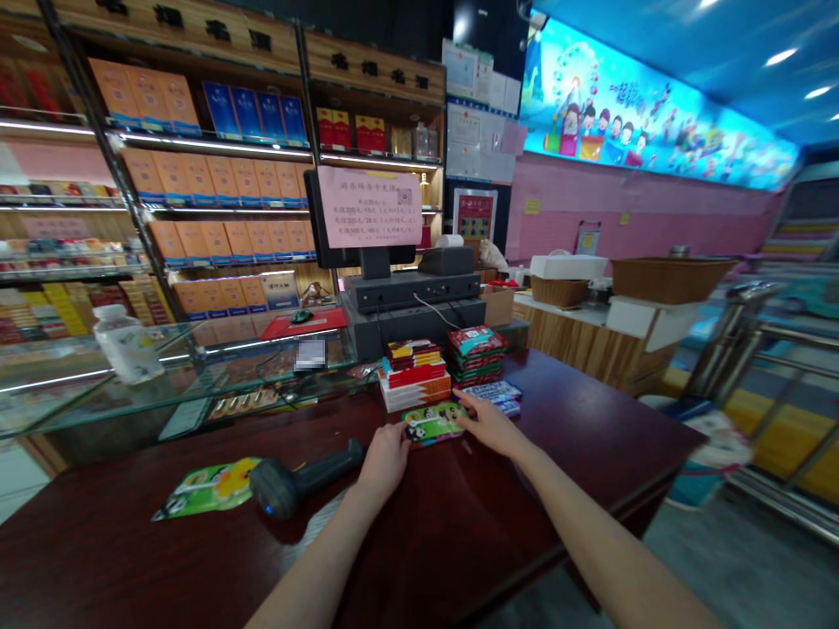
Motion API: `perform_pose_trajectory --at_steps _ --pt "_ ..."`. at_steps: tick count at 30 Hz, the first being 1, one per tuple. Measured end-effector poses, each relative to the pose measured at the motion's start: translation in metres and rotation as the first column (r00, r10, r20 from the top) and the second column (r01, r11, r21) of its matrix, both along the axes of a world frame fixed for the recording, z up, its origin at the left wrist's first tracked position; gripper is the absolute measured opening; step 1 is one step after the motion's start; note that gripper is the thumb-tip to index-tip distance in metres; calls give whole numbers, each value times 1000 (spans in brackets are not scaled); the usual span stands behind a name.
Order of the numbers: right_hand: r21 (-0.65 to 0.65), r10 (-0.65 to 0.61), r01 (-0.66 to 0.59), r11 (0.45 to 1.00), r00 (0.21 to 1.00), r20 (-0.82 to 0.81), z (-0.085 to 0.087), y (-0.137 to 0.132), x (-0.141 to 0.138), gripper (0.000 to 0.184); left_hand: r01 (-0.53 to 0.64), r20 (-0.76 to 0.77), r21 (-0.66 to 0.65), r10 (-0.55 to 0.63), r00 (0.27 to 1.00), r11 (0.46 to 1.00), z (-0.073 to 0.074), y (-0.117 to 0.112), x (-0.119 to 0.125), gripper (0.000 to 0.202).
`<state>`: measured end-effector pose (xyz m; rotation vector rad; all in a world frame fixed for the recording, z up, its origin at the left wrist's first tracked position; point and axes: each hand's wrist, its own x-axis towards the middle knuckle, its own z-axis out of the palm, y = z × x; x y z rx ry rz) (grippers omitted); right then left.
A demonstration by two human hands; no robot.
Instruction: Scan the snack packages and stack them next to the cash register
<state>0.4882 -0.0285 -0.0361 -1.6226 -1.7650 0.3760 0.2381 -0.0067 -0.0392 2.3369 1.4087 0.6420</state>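
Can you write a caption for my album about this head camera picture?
At a shop counter, the left hand and right hand touch a green packet near a scanner.

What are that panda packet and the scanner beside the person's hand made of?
The panda-printed packet looks like thin, glossy printed plastic film, judging by its shine, though it could be foil-lined. The handheld barcode scanner looks like moulded dark plastic, with a mostly dull, matte surface.
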Motion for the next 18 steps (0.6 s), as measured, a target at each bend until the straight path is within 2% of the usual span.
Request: perform_pose_trajectory --at_steps 12,18 --pt "17 -5 4 1000 1000 8 -3 0 2 67 6 -51 5 -5 999 1000 5 -4 -2 38" --pt "68 -21 18 998 999 33 -1 2 6 62 15 -94 37 -12 995 999 19 -10 -6 34"
